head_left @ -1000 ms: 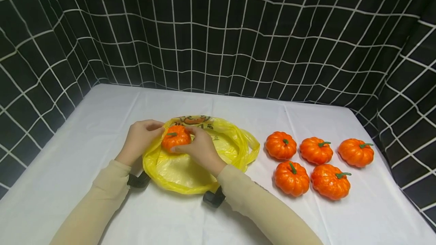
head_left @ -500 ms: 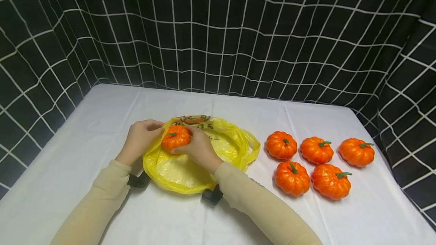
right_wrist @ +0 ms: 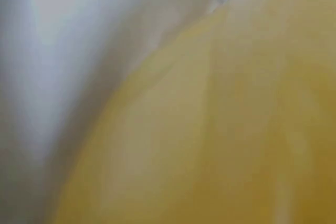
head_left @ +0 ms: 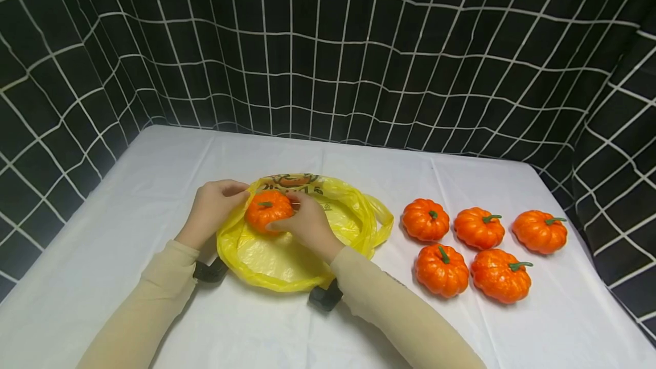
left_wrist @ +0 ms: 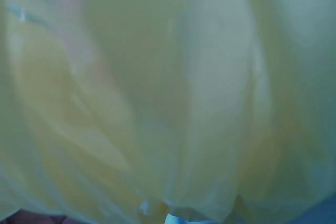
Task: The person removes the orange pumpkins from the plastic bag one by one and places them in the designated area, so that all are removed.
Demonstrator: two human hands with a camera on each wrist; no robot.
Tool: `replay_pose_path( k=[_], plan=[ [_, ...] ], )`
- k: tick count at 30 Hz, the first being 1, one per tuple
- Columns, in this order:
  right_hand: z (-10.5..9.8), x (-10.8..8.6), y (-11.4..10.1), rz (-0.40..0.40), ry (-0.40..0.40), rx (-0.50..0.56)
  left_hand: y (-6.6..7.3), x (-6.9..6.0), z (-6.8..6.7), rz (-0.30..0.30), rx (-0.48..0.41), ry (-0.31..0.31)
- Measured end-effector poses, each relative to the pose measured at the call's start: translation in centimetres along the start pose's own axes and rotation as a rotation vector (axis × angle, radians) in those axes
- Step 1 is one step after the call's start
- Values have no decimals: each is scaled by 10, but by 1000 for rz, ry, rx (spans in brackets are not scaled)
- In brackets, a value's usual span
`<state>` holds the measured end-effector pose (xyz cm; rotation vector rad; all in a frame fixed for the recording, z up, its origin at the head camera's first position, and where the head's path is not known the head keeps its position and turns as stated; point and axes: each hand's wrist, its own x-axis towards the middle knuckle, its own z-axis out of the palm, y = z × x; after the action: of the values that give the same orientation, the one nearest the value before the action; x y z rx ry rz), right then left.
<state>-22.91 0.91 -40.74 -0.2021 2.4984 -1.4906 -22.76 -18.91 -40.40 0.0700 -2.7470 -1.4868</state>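
Observation:
A yellow plastic bag lies with its mouth spread wide on the white table. My left hand pinches its left rim between thumb and fingers. Inside the mouth, near that rim, an orange toy pumpkin with a green stem is held by my right hand, thumb on the near side and fingers behind. Some of those fingertips are hidden by the pumpkin. Blurred yellow plastic bag fills most of the left wrist view. In the right wrist view, the bag covers the right side.
Several more orange pumpkins stand in two rows at the right, among them a front one and a far-right one. The bag's handles trail toward them. A black cloth with white grid lines hangs behind the table.
The whole head view has shifted slightly. My right hand and the pumpkin sit a little farther right, still inside the bag's mouth. My left hand keeps its place on the rim.

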Motion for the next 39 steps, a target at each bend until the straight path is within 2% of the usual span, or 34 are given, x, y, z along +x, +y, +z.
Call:
replay_pose_path(
  k=[9,16,19,24,30,39],
  plan=[
    [-25,-26,2,10,8,28,-1,1,1,1,-5,1],
    [-52,-50,11,11,38,63,-4,1,4,-34,-5,-19],
    [-66,-60,14,4,46,73,-4,1,4,-12,6,-4],
    [-84,-74,14,-1,41,103,-2,3,2,-8,-7,3],
    [-101,-95,16,-18,74,113,1,-2,-1,-28,12,-9],
    [-120,-118,16,-39,91,85,4,-1,-1,-11,7,-9]
  ],
)
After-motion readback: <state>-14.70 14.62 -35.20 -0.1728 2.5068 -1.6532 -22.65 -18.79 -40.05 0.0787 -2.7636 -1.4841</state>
